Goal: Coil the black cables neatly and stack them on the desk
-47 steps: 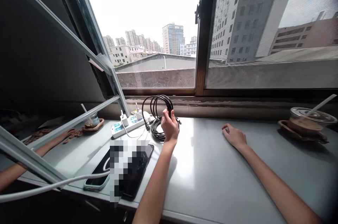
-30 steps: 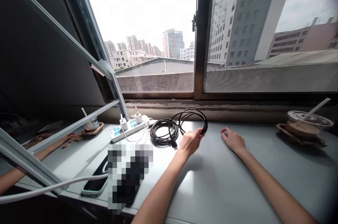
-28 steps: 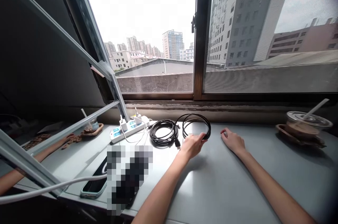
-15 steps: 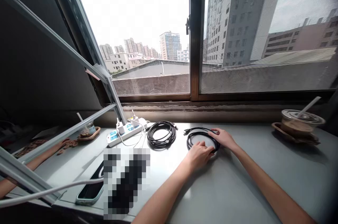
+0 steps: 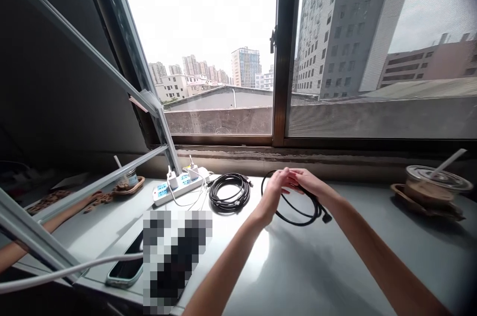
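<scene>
A coiled black cable [image 5: 298,223] is held up off the white table, its loop hanging below my hands. At the top of the coil my right hand [image 5: 312,184] is closed round the strands, with a black connector [image 5: 327,217] dangling beneath its wrist. My left hand [image 5: 275,194] is closed on the coil's upper left, its fingertips meeting those of my right hand. The grip of the fingers is partly hidden. Left of my hands, a second coiled black cable [image 5: 213,197] lies flat on the table.
A white power strip [image 5: 160,199] with plugs sits at the back left, near a phone [image 5: 124,272] and a blurred dark patch. At right, an iced drink [image 5: 428,187] stands on a brown tray [image 5: 408,204]. Beyond the metal frame [image 5: 108,172], another person's arm [image 5: 57,221] reaches over the table.
Both my hands have lifted the right-hand cable coil off the table and come together at its top. The coil has tilted, its connector end now hanging at the right. The view has shifted slightly.
</scene>
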Demonstrator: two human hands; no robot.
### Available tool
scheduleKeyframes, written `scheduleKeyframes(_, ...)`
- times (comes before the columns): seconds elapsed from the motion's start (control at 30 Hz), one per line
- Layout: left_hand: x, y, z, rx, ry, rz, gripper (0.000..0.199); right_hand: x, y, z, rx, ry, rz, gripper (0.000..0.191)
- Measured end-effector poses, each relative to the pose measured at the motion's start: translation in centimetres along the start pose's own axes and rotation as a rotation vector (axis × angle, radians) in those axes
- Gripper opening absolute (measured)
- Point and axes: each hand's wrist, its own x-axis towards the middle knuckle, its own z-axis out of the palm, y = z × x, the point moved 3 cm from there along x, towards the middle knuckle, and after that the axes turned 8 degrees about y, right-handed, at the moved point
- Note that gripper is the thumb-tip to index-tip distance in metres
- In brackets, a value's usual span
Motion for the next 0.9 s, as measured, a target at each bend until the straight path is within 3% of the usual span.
scheduleKeyframes(0.1, 1.0, 3.7, -0.7, -0.089, 0.036, -0.073, 0.04, -0.2, -3.8, 1.2, 0.039, 0.095, -0.101, 0.043)
scheduleKeyframes(0.2, 1.2, 6.9, -0.3, -0.24, 0.085, 0.017, 0.033, -1.9, -7.8, 1.8, 0.08, 0.606, -0.439, 0.041)
scheduleKeyframes(0.27, 1.0, 8.3, 0.3, -0.335, 0.119, 0.088, 0.033, -3.2, -9.9, 2.6, -0.068, 0.76, -0.597, 0.036)
scheduleKeyframes(0.37, 0.7, 9.4, 0.4, -0.353, 0.146, 0.152, 0.031, -4.4, -11.5, 3.0, -0.14, 0.774, -0.763, 0.028)
scheduleKeyframes(0.53, 1.5, 9.2, -1.0, -0.237, 0.107, 0.146, 0.016, -4.2, -11.1, 1.5, -0.284, 0.644, -0.9, 0.019)
scheduleKeyframes(0.63, 2.2, 9.0, -2.3, -0.298, 0.095, 0.112, 0.017, -3.6, -10.7, -0.1, -0.38, 0.641, -0.883, 0.017)
scheduleKeyframes(0.8, 2.6, 9.3, -5.4, -0.349, 0.094, 0.054, 0.013, -3.1, -10.1, -4.4, -0.359, 0.809, -0.708, 0.026)
scheduleKeyframes(0.9, 2.4, 9.5, -7.0, -0.27, 0.131, 0.061, 0.01, -3.2, -9.6, -6.8, -0.358, 0.907, -0.688, 0.029)
